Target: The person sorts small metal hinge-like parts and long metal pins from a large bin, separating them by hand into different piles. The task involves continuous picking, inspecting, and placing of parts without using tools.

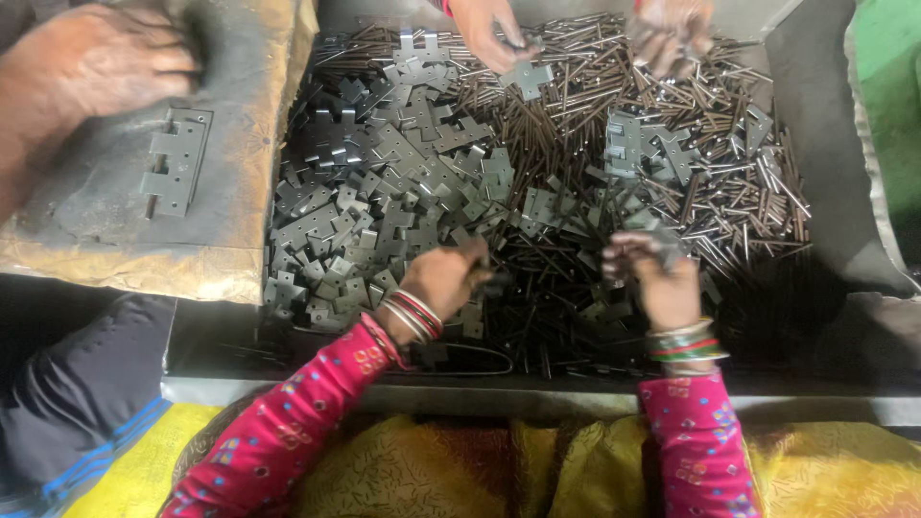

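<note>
I sit in a small metal workshop, a place where hinges are put together by hand. Before me is a big metal tray (825,144) full of grey hinge leaves (384,182) and thin dark pins (729,182), all loose in one heap. At the side a finished hinge (175,161) lies on a worn, dirty block (125,259). Other people's hands (499,34) pick from the same heap, so several workers share this place.

One head-worn camera looked steeply down from close above the metal tray (825,240), which filled the frame's centre and right.
</note>
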